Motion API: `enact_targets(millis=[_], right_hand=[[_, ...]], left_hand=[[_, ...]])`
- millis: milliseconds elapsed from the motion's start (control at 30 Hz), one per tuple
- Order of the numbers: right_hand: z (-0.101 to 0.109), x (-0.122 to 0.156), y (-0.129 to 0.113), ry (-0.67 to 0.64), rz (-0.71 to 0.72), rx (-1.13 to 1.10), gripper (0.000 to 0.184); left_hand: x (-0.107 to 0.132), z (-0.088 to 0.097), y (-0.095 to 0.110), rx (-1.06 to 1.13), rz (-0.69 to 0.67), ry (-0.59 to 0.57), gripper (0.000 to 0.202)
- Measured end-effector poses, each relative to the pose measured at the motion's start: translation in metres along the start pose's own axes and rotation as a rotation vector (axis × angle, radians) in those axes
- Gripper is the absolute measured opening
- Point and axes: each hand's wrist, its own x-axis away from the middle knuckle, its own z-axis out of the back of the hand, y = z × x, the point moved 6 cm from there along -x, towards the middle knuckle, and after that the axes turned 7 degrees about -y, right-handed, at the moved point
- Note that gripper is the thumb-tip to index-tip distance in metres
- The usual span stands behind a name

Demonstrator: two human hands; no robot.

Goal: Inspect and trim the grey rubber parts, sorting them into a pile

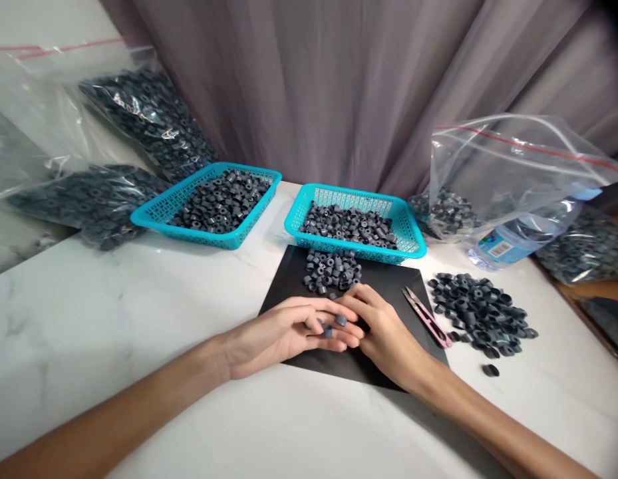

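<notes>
**Two grey rings caught between my fingertips over the black mat**

My left hand (283,332) lies palm-in on the near edge of the black mat (388,283), and its fingers (313,308) are curled closed on two grey rings (334,324), small rubber pieces that show between the fingertips. My right hand (383,332) comes in from the other side. Its fingers (356,297) are bent and meet the left ones right at those rings. The tips are tucked behind my left fingers, so I cannot tell whether they grip a ring or only touch it. Both hands rest low, with the rings just above the mat.

Just beyond my fingertips a small heap of rings (332,270) sits on the far part of the mat. It touches the front wall of the middle turquoise basket (295,229), which is filled with the same pieces. A second turquoise basket (154,216), also full, stands to the left of it on the white marble tabletop (114,299).

Just to the right of my right hand a pair of pink snips (428,318) lies at the mat's edge. Past them a loose pile of rings (481,313) spreads on the tabletop, with one stray ring (490,370) nearer to me. Behind that pile a plastic water bottle (518,239) lies on its side against an open clear bag (513,166). Two more clear bags (139,113), packed with rings, lean at the far left. A grey curtain (338,80) hangs behind everything.
</notes>
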Motion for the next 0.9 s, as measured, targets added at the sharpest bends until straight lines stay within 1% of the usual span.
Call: enact_targets(millis=[100, 267, 333, 533, 600, 700, 800, 900], right_hand=[[0.000, 0.005, 0.003, 0.047, 0.023, -0.006, 0.028], [0.003, 0.012, 0.006, 0.083, 0.049, 0.146, 0.032], [0.004, 0.014, 0.007, 0.102, 0.063, 0.169, 0.033], [0.003, 0.014, 0.008, 0.099, 0.058, 0.171, 0.040], [0.004, 0.015, 0.008, 0.115, 0.039, 0.193, 0.041], [0.005, 0.016, 0.006, 0.139, 0.009, 0.273, 0.036], [0.005, 0.017, 0.005, 0.150, 0.000, 0.331, 0.032], [0.005, 0.016, 0.005, 0.151, 0.004, 0.315, 0.027]], left_hand=[[-0.001, -0.001, -0.002, 0.038, 0.003, -0.012, 0.043], [-0.003, 0.004, -0.004, 0.143, 0.006, -0.043, 0.051], [-0.003, 0.005, -0.004, 0.167, 0.000, -0.062, 0.055], [-0.004, 0.004, -0.005, 0.168, -0.038, -0.101, 0.066], [-0.004, 0.004, -0.005, 0.185, -0.040, -0.092, 0.061], [-0.002, 0.005, -0.005, 0.197, -0.021, -0.055, 0.053], [-0.002, 0.003, -0.004, 0.190, 0.018, -0.017, 0.055], [-0.002, 0.002, -0.003, 0.179, 0.047, 0.017, 0.056]])
